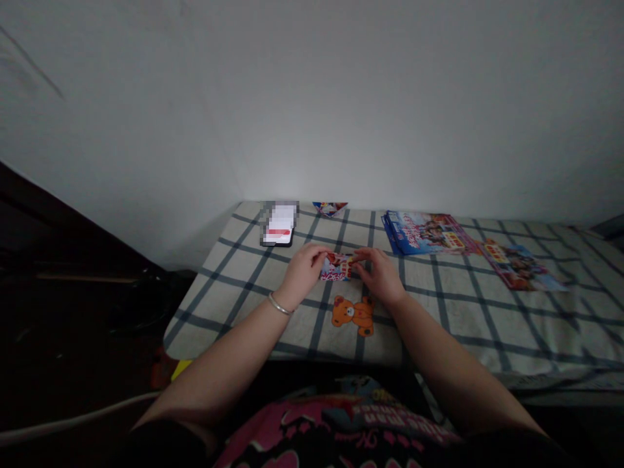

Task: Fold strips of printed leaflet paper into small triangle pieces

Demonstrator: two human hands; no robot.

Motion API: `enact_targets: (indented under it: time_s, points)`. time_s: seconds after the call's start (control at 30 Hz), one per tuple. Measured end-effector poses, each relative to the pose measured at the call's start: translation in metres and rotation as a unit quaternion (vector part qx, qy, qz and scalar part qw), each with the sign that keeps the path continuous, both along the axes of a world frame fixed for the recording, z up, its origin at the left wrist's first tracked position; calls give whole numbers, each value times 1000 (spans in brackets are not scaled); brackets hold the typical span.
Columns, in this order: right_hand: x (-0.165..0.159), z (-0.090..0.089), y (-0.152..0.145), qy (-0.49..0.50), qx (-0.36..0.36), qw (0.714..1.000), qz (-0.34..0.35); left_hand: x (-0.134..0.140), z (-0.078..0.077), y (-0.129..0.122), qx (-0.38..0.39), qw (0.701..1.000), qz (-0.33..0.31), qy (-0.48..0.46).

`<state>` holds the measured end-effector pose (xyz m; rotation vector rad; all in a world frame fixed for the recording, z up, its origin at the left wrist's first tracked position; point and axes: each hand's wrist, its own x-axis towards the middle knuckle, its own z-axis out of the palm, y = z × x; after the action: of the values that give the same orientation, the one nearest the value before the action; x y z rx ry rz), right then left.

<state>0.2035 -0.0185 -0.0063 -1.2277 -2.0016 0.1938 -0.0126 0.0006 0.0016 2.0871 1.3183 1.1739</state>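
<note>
While both hands (303, 272) (383, 275) pinch paper (336, 267) edges, open tablecloth (236, 283) leftward, wall (341, 117) beyond

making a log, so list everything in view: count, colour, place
folded paper: 1, multicoloured, between hands
paper triangle: 1, multicoloured, by wall
phone: 1, dark, back left
leaflet pile: 1, blue-pink, back right
loose leaflet: 1, multicoloured, right
bear picture: 1, orange, cloth front
checked cloth: 1, pale and dark, tabletop
wall: 1, greyish, behind
unclear object: 1, yellow, below cloth
cord: 1, pale, lower left
clutter: uncountable, dark, left
bracelet: 1, silver, left wrist
printed top: 1, black-pink, bottom
left hand: 1, bare, paper's left
right hand: 1, bare, paper's right
</note>
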Motion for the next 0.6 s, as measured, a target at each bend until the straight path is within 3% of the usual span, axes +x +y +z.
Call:
enact_targets:
  time_s: [0.13,0.2,0.27,0.37,0.47,0.6]
  points:
    - [1,-1,1,11,-31,999,0,3,7,14,-168,978,7,-120]
    - [2,-2,2,19,-41,999,0,5,9,19,-213,965,7,-155]
    - [2,-4,4,32,-49,998,-7,7,7,19,-191,966,15,-174]
    - [4,-5,6,41,-44,998,-12,8,-4,14,-100,981,17,-163]
    - [5,-4,5,39,-13,999,-1,6,-16,9,-45,990,-34,-133]
    - [6,1,3,33,21,999,8,2,-16,6,4,993,-47,-106]
